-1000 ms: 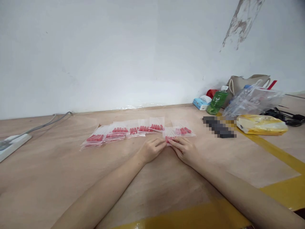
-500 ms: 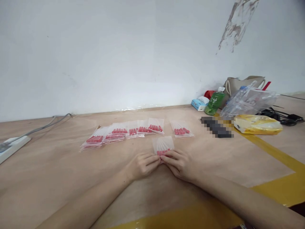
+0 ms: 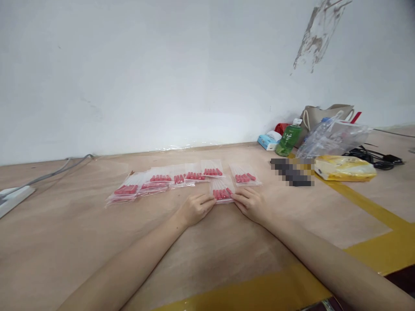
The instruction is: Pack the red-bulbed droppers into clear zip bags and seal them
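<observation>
A small clear zip bag with several red capsule-like pieces in a row lies flat on the table. My left hand pinches its lower left corner. At its lower right side, the fingertips of my right hand close on the edge. Just behind it lies a similar bag of red pieces, and to the right another bag. Farther left, more such bags overlap in a row, ending in a small stack.
A pixelated dark object lies on the right, beside a yellow tissue pack. Behind them stand a green bottle, a blue tissue pack, a clear plastic bag and black cables. A power strip sits far left.
Both hands and the zip bag have moved away from me, up against the other bags. My fingers have spread from the bag's bottom middle to its two lower corners.
</observation>
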The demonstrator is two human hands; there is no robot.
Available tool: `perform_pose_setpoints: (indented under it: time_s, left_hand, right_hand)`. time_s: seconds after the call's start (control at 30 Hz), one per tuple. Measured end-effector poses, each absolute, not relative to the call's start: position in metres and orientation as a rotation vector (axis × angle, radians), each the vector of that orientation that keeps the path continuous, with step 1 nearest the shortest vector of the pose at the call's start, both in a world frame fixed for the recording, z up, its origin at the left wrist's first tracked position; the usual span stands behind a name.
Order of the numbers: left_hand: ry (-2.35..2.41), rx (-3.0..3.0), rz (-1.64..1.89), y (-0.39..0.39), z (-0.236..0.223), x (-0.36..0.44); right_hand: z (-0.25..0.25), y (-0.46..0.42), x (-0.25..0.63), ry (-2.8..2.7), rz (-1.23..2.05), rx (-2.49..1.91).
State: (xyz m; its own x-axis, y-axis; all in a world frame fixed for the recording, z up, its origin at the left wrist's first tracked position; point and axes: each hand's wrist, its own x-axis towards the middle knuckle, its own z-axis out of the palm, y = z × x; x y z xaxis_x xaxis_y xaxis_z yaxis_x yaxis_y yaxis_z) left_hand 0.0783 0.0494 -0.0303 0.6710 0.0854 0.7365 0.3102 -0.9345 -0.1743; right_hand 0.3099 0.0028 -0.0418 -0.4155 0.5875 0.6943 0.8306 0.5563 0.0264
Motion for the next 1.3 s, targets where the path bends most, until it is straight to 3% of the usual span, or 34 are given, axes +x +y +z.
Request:
perform_pose_setpoints:
  time_s: [0.23,0.87,1.3]
  left_hand:
    - [-0.226,-2.565,-1.072,0.048,-0.028,0.080]
    - [-0.241,-2.591,-0.883,0.050,-0.027,0.088]
    - [-0.402,-2.545,-0.961,0.047,-0.026,0.082]
  right_hand:
    - [-0.038,0.001,0.315,-2.177,-0.357,-1.050]
    - [-0.024,0.000,0.271,-2.293,-0.945,-0.939]
    - [-0.027,-0.006,0.312,-2.278,-0.826,-1.025]
